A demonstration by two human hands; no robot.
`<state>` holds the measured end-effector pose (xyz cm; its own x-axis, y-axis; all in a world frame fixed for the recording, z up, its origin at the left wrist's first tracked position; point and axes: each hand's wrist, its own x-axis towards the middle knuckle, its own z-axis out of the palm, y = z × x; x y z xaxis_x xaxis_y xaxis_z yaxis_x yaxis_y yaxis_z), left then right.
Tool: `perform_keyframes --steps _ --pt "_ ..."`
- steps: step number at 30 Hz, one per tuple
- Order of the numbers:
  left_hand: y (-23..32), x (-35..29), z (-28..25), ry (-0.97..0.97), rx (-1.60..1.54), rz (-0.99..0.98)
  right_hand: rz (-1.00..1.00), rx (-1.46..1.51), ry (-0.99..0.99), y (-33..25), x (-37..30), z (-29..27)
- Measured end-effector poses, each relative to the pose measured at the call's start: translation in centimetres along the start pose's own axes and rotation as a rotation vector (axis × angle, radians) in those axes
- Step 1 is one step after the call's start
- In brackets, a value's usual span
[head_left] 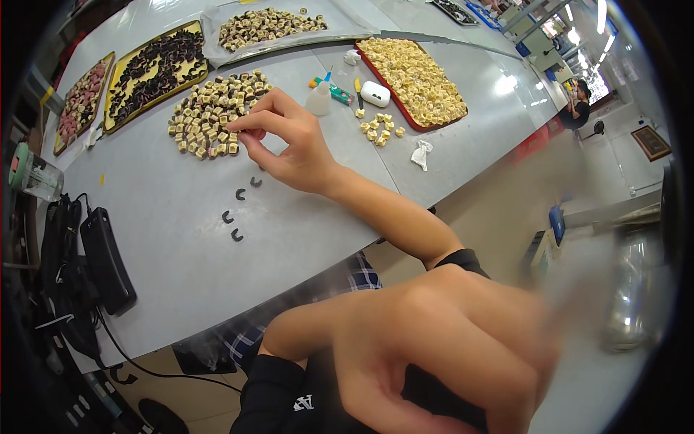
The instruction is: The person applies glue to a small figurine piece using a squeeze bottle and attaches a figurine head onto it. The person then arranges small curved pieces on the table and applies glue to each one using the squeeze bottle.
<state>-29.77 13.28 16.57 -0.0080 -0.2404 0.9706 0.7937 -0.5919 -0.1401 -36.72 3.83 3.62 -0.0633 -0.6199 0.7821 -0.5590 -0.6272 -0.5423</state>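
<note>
My right hand point(289, 141) reaches left across the grey table point(181, 239) to a loose pile of small beige-and-brown cubes point(210, 112). Its thumb and forefinger pinch together on one cube at the pile's near edge. Just below the hand lie several small black C-shaped pieces point(240, 194) in a loose line. My left hand point(448, 347) is raised close to the camera at the lower middle. It is large and blurred, its fingers look curled, and I cannot tell whether it holds anything.
A red tray of beige pieces point(416, 76), a white case point(375, 93), a small squeeze bottle point(319, 98) and a crumpled tissue point(421, 153) lie to the right. Gold trays of dark pieces point(155, 69) stand at back left. A black adapter point(105, 257) lies left. Another person point(578, 101) stands far off.
</note>
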Motion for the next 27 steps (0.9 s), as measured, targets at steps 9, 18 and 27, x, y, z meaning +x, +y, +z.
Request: perform_keyframes --steps 9,18,27 --pt "1.1 0.4 0.5 0.064 -0.046 -0.091 0.008 0.011 0.003 -0.3 0.2 0.3" --pt "1.4 -0.1 1.1 0.105 -0.111 -0.104 0.004 -0.008 -0.017 -0.4 0.1 0.3" --pt "2.2 0.4 0.5 0.066 -0.089 -0.073 0.015 -0.007 -0.018 -0.4 0.2 0.3"
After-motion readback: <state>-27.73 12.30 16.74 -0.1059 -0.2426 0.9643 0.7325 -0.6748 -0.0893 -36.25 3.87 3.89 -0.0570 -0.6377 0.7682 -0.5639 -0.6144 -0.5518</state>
